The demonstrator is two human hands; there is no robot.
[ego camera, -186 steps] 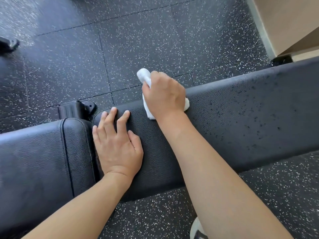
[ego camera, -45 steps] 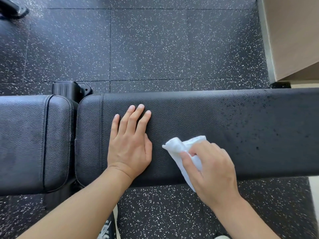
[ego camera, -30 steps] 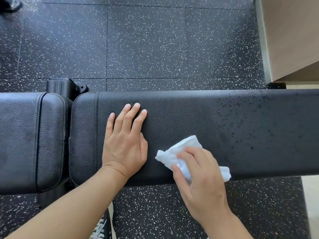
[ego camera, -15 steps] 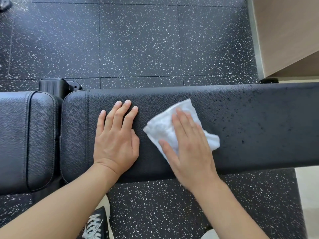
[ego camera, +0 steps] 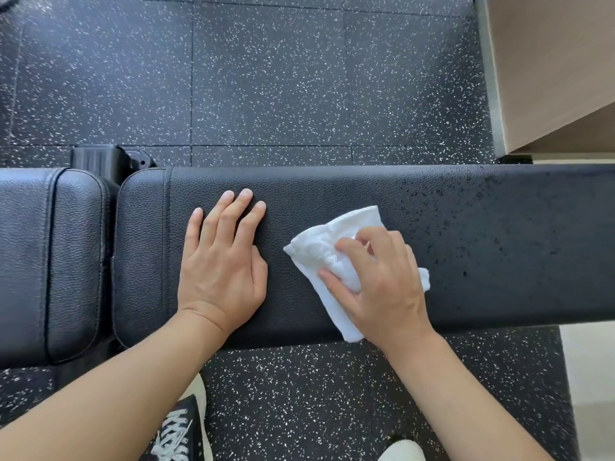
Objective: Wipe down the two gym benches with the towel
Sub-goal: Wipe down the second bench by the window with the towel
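The left hand (ego camera: 221, 264) lay flat, fingers spread, on the black padded surface (ego camera: 499, 234). The right hand (ego camera: 379, 281) gripped the white towel (ego camera: 319, 247) against it. Speckled rubber floor (ego camera: 266, 78) lay beyond.

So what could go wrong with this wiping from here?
The towel is bunched small under the right hand, so strokes may skip the droplets speckling the pad to the right. The left hand rests flat on the pad and may leave prints there.
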